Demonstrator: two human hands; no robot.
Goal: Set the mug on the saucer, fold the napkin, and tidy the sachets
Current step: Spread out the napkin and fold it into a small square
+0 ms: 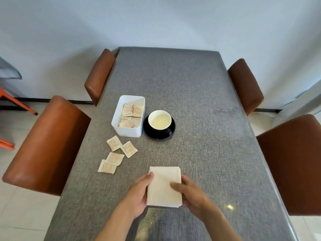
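A cream napkin [162,188], folded into a tall rectangle, lies near the table's front edge. My left hand [139,193] holds its left edge. My right hand [191,192] pinches its right side with the thumb on top. A dark mug [159,120] with a pale inside stands upright on a black saucer [147,132] at mid-table. Several beige sachets [129,148] lie loose on the cloth to the left of the napkin. More sachets [127,123] lie inside a white box [126,132] just left of the saucer.
The table [199,101] has a grey cloth under a clear cover. Brown chairs stand along both sides, two on the left [46,145] and two on the right [291,162]. An orange frame [15,101] is at the far left.
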